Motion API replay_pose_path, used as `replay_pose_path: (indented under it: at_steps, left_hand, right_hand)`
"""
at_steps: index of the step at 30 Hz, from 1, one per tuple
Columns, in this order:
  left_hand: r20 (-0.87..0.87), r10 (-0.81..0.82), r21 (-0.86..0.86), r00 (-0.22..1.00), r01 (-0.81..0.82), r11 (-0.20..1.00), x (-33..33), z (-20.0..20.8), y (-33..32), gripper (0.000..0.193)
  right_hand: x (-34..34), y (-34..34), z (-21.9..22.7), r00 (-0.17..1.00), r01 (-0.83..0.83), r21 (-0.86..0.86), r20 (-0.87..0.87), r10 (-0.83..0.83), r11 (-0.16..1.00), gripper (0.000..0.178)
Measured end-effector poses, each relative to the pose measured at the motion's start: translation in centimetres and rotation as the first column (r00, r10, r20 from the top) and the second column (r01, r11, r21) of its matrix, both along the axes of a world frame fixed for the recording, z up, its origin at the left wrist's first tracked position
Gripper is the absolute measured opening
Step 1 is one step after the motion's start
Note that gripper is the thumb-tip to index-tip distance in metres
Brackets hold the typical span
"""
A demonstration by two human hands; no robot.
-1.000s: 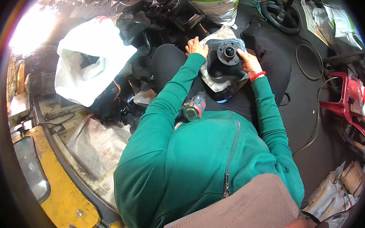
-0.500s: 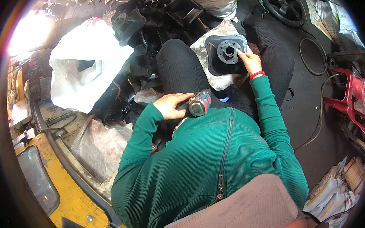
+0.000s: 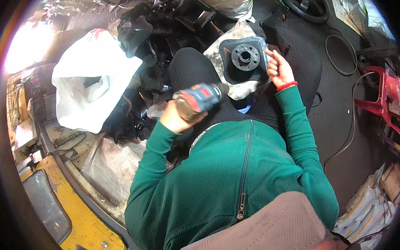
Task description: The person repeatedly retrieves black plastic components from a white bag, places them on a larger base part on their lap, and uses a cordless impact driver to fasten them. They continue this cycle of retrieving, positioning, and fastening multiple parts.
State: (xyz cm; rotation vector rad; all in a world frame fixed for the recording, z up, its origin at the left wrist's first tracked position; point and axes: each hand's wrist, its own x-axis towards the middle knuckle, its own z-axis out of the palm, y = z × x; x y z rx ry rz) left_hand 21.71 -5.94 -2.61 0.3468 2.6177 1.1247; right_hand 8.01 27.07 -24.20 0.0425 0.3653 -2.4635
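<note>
My left hand (image 3: 175, 119) is closed round the handle of a blue and red cordless drill (image 3: 201, 98), which is raised over my lap with its chuck towards the black part. That part (image 3: 240, 73) has a square flared base and a round flange with a ring of holes around a central opening. It rests on a stained whitish sack (image 3: 213, 52) between my legs. Beside its right edge is my right hand (image 3: 280, 70), fingers curled and fingertips close to the rim. Whatever they pinch is too small or hidden to tell.
A white plastic bag (image 3: 82, 87) stands at the left, beside a heap of black moulded parts (image 3: 139, 34). Yellow machinery (image 3: 86, 223) is at lower left. On the right are a red plastic stool (image 3: 379, 96), a looping cable (image 3: 353, 115) and a steering wheel (image 3: 308, 4).
My left hand has lifted the drill from my lap and swung its chuck towards the black part. My right hand has left the flange for the part's right edge, fingers more curled.
</note>
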Motion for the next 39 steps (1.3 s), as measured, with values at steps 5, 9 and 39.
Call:
replay_pose_path:
  at_steps: [5, 9, 39]
  left_hand:
    - [-0.131, -0.011, -0.011, 0.991, 0.009, 1.000, -2.5, 3.9, 2.8, 0.054]
    - [-0.056, -0.100, 0.025, 0.993, 0.102, 0.994, -3.9, 3.9, 4.8, 0.068]
    - [-0.077, -0.032, -0.032, 0.997, 0.030, 0.999, -3.8, 5.4, 4.8, 0.049]
  right_hand:
    - [3.4, -3.6, 6.6, 0.880, 0.260, -0.194, 0.451, -0.149, 0.946, 0.035]
    - [3.9, -4.6, 8.0, 0.904, 0.263, -0.323, 0.412, -0.115, 0.909, 0.035]
    - [6.3, -5.1, 8.7, 0.929, 0.085, 0.086, 0.353, -0.110, 0.993, 0.028]
